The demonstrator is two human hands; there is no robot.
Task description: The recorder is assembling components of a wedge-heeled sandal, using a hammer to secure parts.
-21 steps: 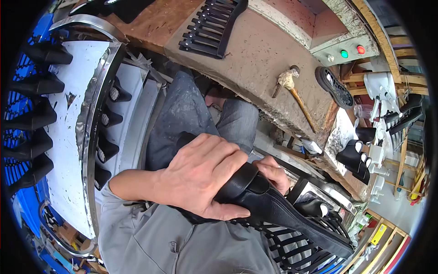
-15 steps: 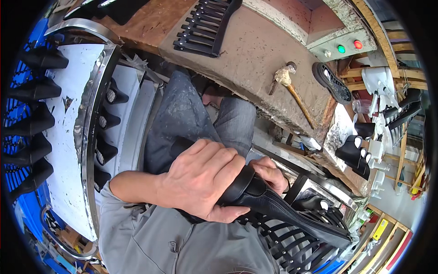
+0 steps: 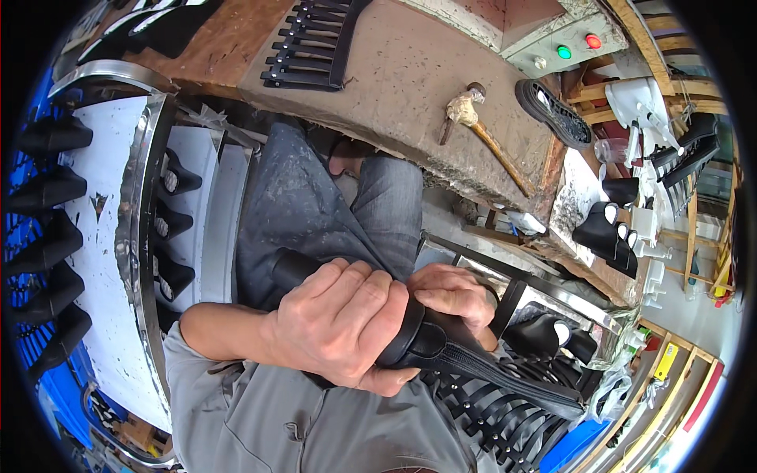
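A black leather strappy boot [image 3: 493, 370], with a zipper along its shaft, lies slantwise over my lap. Around its foot part, my left hand [image 3: 339, 319] is closed with the thumb underneath; the rounded dark end sticks out beyond my knuckles. My right hand [image 3: 453, 296] is closed on the far side of the boot near its heel, with the fingers curled and partly hidden. The studded black straps [image 3: 481, 418] of the shaft fan out toward the lower right.
A hammer [image 3: 493, 142], a black shoe sole [image 3: 554, 113] and a strappy black upper [image 3: 315, 43] lie on the workbench [image 3: 386, 87] ahead. To the left, a metal-edged rack [image 3: 102, 236] bears several black shoe parts. Black shoe pieces [image 3: 607, 240] sit at the bench's right end.
My right hand has come up and inward over the boot, its fingers now more in sight. My left hand keeps its hold. The whole view has shifted slightly.
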